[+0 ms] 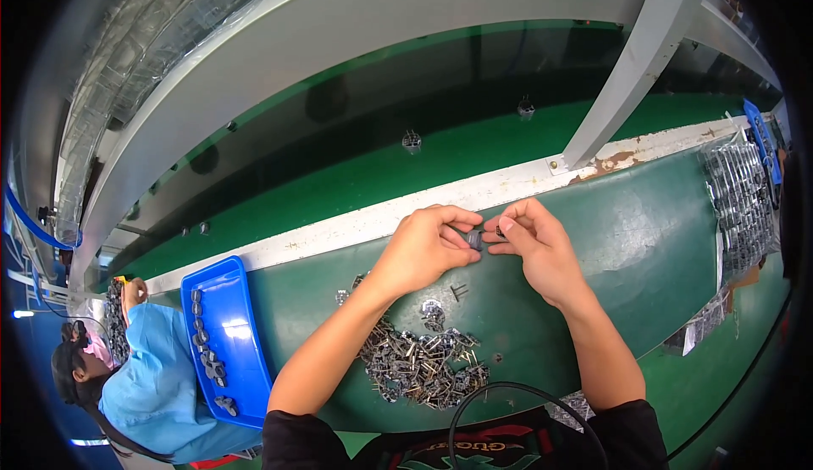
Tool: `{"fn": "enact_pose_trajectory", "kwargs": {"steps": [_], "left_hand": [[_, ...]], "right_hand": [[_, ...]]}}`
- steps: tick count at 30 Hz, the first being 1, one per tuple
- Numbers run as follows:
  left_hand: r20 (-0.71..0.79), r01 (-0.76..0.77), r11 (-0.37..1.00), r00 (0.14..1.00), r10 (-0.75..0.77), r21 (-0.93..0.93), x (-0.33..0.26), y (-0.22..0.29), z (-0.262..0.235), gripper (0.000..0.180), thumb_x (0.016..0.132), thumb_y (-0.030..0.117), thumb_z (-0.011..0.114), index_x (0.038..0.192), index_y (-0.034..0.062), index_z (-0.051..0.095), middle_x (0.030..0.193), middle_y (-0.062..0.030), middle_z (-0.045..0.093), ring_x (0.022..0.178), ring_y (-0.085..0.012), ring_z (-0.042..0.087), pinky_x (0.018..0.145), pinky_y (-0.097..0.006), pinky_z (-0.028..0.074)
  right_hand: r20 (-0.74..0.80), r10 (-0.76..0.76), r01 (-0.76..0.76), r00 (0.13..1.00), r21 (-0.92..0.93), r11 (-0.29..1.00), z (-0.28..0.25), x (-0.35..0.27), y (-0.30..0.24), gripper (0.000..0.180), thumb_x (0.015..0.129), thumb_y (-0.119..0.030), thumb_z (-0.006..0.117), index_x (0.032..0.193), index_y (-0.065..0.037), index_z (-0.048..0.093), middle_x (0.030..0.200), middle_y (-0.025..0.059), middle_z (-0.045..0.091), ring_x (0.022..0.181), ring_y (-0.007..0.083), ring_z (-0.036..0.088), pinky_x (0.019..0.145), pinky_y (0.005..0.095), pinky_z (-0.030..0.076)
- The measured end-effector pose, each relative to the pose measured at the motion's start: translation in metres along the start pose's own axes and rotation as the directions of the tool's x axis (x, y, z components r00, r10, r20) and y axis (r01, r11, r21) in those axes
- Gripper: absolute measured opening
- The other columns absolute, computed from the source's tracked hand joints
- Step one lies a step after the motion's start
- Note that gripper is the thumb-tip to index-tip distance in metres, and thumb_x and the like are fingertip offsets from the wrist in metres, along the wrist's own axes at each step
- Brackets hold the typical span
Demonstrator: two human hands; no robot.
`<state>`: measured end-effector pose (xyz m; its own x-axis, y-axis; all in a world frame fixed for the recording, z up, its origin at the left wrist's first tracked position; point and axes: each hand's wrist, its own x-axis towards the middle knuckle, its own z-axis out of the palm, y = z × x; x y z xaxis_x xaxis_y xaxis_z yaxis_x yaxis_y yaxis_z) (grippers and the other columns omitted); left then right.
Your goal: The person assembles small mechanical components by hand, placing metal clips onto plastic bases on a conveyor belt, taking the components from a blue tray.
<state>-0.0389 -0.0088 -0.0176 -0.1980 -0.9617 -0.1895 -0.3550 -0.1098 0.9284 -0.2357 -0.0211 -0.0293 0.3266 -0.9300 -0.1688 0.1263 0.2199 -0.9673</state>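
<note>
Over the green worktop, both my hands meet in front of me. My left hand [426, 248] pinches a small dark grey round part [475, 239] between thumb and fingers. Close beside it, my right hand [540, 248] has a tiny dark piece [500, 231] at its thumb and fingertips; its exact kind is too small to tell. Nearer my body lies a heap of small metal-pinned parts [423, 373]. A single pinned piece [458, 292] and a small cluster of parts [433, 314] lie between the heap and my hands.
A blue tray [240, 301] with several dark grey parts stands at left, next to a person in light blue [157, 385]. Beyond the white ledge [339, 237] runs a green belt [356, 186] carrying scattered parts. A grey post [631, 72] rises far right; stacked clear trays [741, 207] lie right.
</note>
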Motion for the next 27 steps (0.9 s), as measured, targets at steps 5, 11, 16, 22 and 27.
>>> {"fn": "enact_pose_trajectory", "kwargs": {"steps": [5, 11, 16, 22, 27], "left_hand": [[-0.038, -0.121, 0.955, 0.990, 0.136, 0.269, -0.009, -0.007, -0.003, 0.034, 0.077, 0.002, 0.077, 0.110, -0.0016, 0.070, 0.093, -0.0135, 0.067, 0.075, -0.0168, 0.069, 0.071, -0.030, 0.056], [-0.061, 0.051, 0.998, 0.997, -0.050, 0.021, -0.033, 0.007, -0.005, 0.035, 0.078, 0.001, 0.075, 0.113, 0.0016, 0.071, 0.093, -0.0124, 0.067, 0.077, -0.0179, 0.070, 0.074, -0.030, 0.057], [-0.114, -0.098, 0.995, 0.989, 0.096, -0.015, -0.057, 0.010, -0.003, 0.035, 0.077, -0.002, 0.074, 0.112, 0.0025, 0.071, 0.095, -0.0095, 0.065, 0.082, -0.0163, 0.070, 0.076, -0.028, 0.057], [-0.077, -0.041, 0.980, 0.997, 0.027, -0.192, -0.071, 0.005, 0.000, 0.039, 0.077, -0.005, 0.074, 0.115, 0.0018, 0.070, 0.100, -0.0082, 0.062, 0.084, -0.0126, 0.069, 0.077, -0.025, 0.055], [-0.071, -0.015, 0.946, 0.997, -0.009, -0.323, -0.073, -0.001, 0.005, 0.041, 0.081, -0.006, 0.073, 0.121, 0.0008, 0.069, 0.102, -0.0060, 0.060, 0.086, -0.0100, 0.068, 0.078, -0.023, 0.054]], "right_hand": [[0.011, -0.081, 0.082, 0.997, -0.124, 0.989, 0.006, 0.001, 0.004, 0.008, 0.097, -0.007, 0.061, 0.099, 0.001, 0.062, 0.101, 0.0093, 0.064, 0.085, 0.0154, 0.066, 0.075, 0.0288, 0.056], [0.179, -0.553, 0.546, 0.814, -0.559, 0.624, 0.016, -0.010, -0.006, 0.011, 0.083, 0.001, 0.073, 0.093, 0.000, 0.069, 0.088, 0.0083, 0.064, 0.074, 0.0200, 0.065, 0.062, 0.0311, 0.053], [0.291, -0.655, 0.668, 0.698, -0.595, 0.447, 0.028, -0.018, -0.009, 0.016, 0.077, 0.005, 0.076, 0.090, 0.000, 0.068, 0.086, 0.0089, 0.064, 0.071, 0.0211, 0.063, 0.056, 0.0305, 0.050], [0.345, -0.648, 0.685, 0.679, -0.615, 0.390, 0.038, -0.026, -0.009, 0.016, 0.075, 0.003, 0.075, 0.088, -0.001, 0.067, 0.085, 0.0071, 0.062, 0.070, 0.0234, 0.063, 0.056, 0.0337, 0.052], [0.320, -0.644, 0.643, 0.695, -0.677, 0.358, 0.044, -0.032, -0.003, 0.019, 0.073, 0.003, 0.075, 0.090, -0.002, 0.068, 0.084, 0.0055, 0.062, 0.069, 0.0223, 0.063, 0.055, 0.0317, 0.051]]}}
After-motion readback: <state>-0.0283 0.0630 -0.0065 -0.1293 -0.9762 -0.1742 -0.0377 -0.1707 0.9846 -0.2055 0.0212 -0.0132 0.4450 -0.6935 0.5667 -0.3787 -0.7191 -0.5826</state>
